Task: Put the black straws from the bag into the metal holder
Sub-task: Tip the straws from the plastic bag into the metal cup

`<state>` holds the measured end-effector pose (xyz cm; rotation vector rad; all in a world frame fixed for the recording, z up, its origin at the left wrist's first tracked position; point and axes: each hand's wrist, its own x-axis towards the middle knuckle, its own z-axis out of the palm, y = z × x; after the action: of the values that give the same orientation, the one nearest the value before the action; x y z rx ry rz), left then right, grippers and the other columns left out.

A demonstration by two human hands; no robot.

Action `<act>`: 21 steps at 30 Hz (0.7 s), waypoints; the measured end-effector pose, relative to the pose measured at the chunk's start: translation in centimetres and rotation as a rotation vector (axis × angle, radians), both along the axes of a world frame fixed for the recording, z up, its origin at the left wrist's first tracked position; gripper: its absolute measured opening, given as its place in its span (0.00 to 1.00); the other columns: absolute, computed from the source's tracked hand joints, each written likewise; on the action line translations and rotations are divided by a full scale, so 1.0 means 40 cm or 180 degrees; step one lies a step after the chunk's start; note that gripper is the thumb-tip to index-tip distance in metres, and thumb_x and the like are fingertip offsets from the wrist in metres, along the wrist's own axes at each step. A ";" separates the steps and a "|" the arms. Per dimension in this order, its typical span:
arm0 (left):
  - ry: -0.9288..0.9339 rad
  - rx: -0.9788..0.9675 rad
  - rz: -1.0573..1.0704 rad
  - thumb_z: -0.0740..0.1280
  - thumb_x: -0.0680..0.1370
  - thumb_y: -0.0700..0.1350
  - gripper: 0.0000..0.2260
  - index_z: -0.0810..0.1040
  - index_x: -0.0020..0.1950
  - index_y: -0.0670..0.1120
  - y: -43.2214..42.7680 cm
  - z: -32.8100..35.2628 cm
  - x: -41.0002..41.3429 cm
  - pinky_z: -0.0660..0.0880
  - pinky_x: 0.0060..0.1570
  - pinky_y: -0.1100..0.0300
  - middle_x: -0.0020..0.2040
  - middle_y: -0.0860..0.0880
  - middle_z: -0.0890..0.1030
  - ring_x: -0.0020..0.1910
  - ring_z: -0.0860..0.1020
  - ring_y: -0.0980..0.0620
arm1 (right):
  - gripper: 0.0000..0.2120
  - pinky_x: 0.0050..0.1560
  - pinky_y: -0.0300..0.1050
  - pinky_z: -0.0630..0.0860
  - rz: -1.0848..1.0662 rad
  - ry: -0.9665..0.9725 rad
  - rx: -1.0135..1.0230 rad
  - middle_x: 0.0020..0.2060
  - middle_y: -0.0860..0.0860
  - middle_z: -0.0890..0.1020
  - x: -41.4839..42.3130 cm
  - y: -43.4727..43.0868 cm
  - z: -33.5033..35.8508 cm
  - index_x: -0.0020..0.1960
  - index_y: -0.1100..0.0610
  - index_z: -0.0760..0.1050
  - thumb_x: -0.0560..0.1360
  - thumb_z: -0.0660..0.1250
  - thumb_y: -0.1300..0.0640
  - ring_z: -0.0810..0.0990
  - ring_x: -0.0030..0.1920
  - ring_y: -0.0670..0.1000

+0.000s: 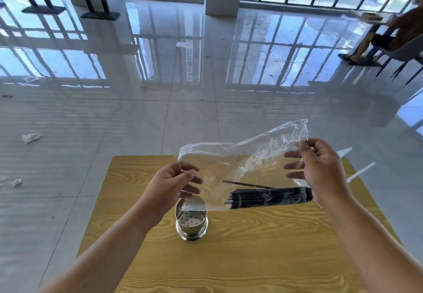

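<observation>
A clear plastic bag hangs in the air above the wooden table, held between both hands. My left hand pinches its left edge. My right hand grips its upper right corner with thumb and fingers. A bundle of black straws lies sideways along the bag's bottom, with one straw slanting loose above the bundle. The metal holder, a shiny perforated cup, stands upright on the table just below my left hand, and its inside shows no straws.
Two white straws lie at the table's far right edge. Glossy tiled floor surrounds the table, with scraps of litter on the left. A seated person is at the far right by the windows.
</observation>
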<state>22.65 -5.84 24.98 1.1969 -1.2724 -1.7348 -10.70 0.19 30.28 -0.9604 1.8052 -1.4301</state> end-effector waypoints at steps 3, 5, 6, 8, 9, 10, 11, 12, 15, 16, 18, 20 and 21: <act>0.0059 0.0158 0.0128 0.68 0.83 0.42 0.07 0.86 0.51 0.50 0.007 -0.034 0.006 0.80 0.43 0.52 0.49 0.41 0.88 0.42 0.86 0.43 | 0.07 0.29 0.48 0.85 0.0108 0.0192 -0.0008 0.43 0.54 0.89 0.006 -0.010 0.001 0.55 0.55 0.78 0.88 0.63 0.54 0.87 0.33 0.54; 0.0116 0.0302 0.0219 0.68 0.83 0.42 0.07 0.86 0.50 0.50 0.012 -0.055 0.010 0.81 0.43 0.50 0.49 0.41 0.88 0.42 0.86 0.44 | 0.06 0.29 0.48 0.85 0.0185 0.0317 -0.0007 0.42 0.53 0.89 0.016 -0.021 0.004 0.55 0.53 0.78 0.87 0.63 0.54 0.87 0.33 0.54; 0.0156 0.0374 0.0267 0.68 0.83 0.42 0.08 0.86 0.50 0.49 0.015 -0.066 0.011 0.81 0.43 0.49 0.49 0.41 0.88 0.41 0.86 0.44 | 0.06 0.29 0.48 0.85 0.0223 0.0389 0.0002 0.42 0.53 0.89 0.023 -0.028 0.007 0.55 0.53 0.77 0.87 0.64 0.54 0.87 0.33 0.54; 0.0240 0.0502 0.0378 0.68 0.83 0.41 0.07 0.86 0.51 0.48 0.018 -0.087 0.015 0.82 0.41 0.51 0.48 0.41 0.88 0.40 0.86 0.45 | 0.06 0.29 0.48 0.85 0.0303 0.0543 0.0018 0.43 0.51 0.89 0.038 -0.045 0.012 0.54 0.53 0.77 0.88 0.63 0.54 0.87 0.33 0.54; 0.0268 0.0568 0.0445 0.68 0.83 0.41 0.06 0.85 0.52 0.47 0.019 -0.097 0.018 0.82 0.40 0.52 0.48 0.41 0.88 0.40 0.86 0.45 | 0.06 0.29 0.48 0.84 0.0348 0.0632 0.0020 0.43 0.51 0.89 0.047 -0.055 0.015 0.54 0.52 0.77 0.88 0.63 0.54 0.87 0.33 0.54; 0.0280 0.0634 0.0515 0.68 0.83 0.41 0.06 0.85 0.53 0.46 0.021 -0.107 0.022 0.83 0.39 0.53 0.48 0.41 0.88 0.40 0.86 0.46 | 0.06 0.28 0.48 0.84 0.0395 0.0728 0.0021 0.43 0.51 0.89 0.057 -0.065 0.018 0.53 0.52 0.77 0.88 0.63 0.54 0.87 0.33 0.54; 0.0278 0.0694 0.0583 0.68 0.83 0.42 0.05 0.84 0.54 0.45 0.022 -0.118 0.026 0.83 0.40 0.53 0.49 0.41 0.88 0.41 0.86 0.46 | 0.06 0.29 0.49 0.84 0.0439 0.0823 0.0026 0.43 0.51 0.89 0.068 -0.076 0.020 0.52 0.51 0.77 0.88 0.63 0.54 0.87 0.33 0.54; 0.0269 0.0748 0.0651 0.68 0.83 0.42 0.06 0.84 0.55 0.44 0.024 -0.128 0.031 0.83 0.43 0.52 0.50 0.41 0.88 0.41 0.86 0.46 | 0.07 0.29 0.51 0.85 0.0478 0.0916 0.0037 0.43 0.51 0.89 0.079 -0.086 0.023 0.51 0.50 0.77 0.88 0.64 0.54 0.87 0.33 0.54; 0.0285 0.0880 0.0860 0.68 0.83 0.43 0.06 0.83 0.57 0.45 0.029 -0.154 0.046 0.81 0.49 0.48 0.51 0.42 0.88 0.44 0.85 0.46 | 0.08 0.33 0.58 0.86 0.0616 0.1220 0.0077 0.42 0.50 0.89 0.119 -0.116 0.032 0.49 0.47 0.76 0.87 0.64 0.53 0.87 0.32 0.53; 0.0307 0.0920 0.0925 0.68 0.83 0.43 0.06 0.83 0.57 0.45 0.031 -0.160 0.052 0.81 0.49 0.49 0.51 0.42 0.89 0.44 0.86 0.47 | 0.08 0.34 0.60 0.86 0.0667 0.1315 0.0088 0.41 0.49 0.89 0.135 -0.125 0.035 0.49 0.46 0.76 0.87 0.64 0.53 0.87 0.32 0.53; 0.0353 0.1009 0.1052 0.68 0.82 0.43 0.06 0.83 0.57 0.45 0.036 -0.173 0.063 0.81 0.48 0.49 0.51 0.42 0.89 0.43 0.86 0.47 | 0.08 0.35 0.63 0.86 0.0755 0.1494 0.0111 0.41 0.48 0.89 0.166 -0.140 0.042 0.49 0.45 0.75 0.87 0.64 0.52 0.87 0.31 0.51; 0.0424 0.1101 0.1160 0.68 0.82 0.43 0.06 0.83 0.57 0.45 0.040 -0.187 0.073 0.81 0.50 0.48 0.51 0.42 0.89 0.44 0.87 0.46 | 0.08 0.36 0.62 0.87 0.0846 0.1757 0.0133 0.40 0.46 0.88 0.195 -0.153 0.051 0.49 0.44 0.75 0.86 0.64 0.50 0.86 0.31 0.49; 0.0468 0.1141 0.1205 0.68 0.82 0.42 0.06 0.83 0.57 0.45 0.042 -0.194 0.077 0.81 0.50 0.48 0.51 0.42 0.89 0.44 0.87 0.46 | 0.08 0.36 0.62 0.87 0.0891 0.1871 0.0139 0.40 0.45 0.88 0.209 -0.159 0.055 0.48 0.43 0.74 0.86 0.64 0.50 0.86 0.31 0.48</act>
<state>25.72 -4.14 17.22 1.3752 -0.6121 -1.7646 -2.33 -6.16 32.49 -1.6629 1.9808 -0.9891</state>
